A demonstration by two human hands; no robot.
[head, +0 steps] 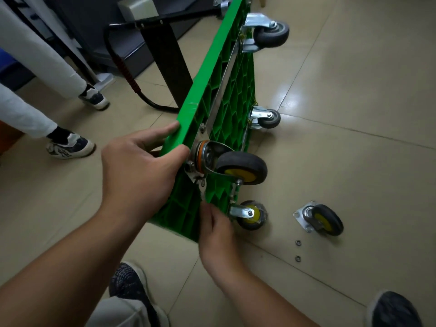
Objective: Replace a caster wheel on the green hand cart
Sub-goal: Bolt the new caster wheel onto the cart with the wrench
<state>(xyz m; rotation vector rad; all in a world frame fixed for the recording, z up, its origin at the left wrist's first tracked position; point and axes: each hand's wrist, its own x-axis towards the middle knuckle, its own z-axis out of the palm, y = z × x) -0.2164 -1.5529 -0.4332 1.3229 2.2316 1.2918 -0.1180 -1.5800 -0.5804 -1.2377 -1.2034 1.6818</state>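
Green plastic is gripped by the left fingers (165,133), which are curled over the upper rim of the cart (226,95), just beside a yellow-hubbed caster (236,166). The left hand (139,171) is thus used as the steadying hold. The right fingers (208,210) are bunched and pinch the lower end of a slim metal piece (203,192) that runs up to a bolt at the plate (192,169). Whether it is a wrench or part of the bracket cannot be told, as the right hand (217,230) is blurred.

The cart is stood on its long edge on the floor (354,161), ribbed underside turned to the right. A second yellow caster (250,214) is seen low on the same end, and two grey casters are mounted farther off. A loose caster (318,220) lies on the tiles well apart from the cart, with two small rings (298,243) near it.

Handling, as judged:
- The deck is taken to be stiff and fairly light, but tippy on edge, so the rim hold should be kept.
- The honeycomb ribs offer sure purchase.
- The caster is steel and rubber, dense for its size, and free to swivel. It is better held by plate or fork than by the tyre.
- The small hardware is likely to slip and roll away if dropped.
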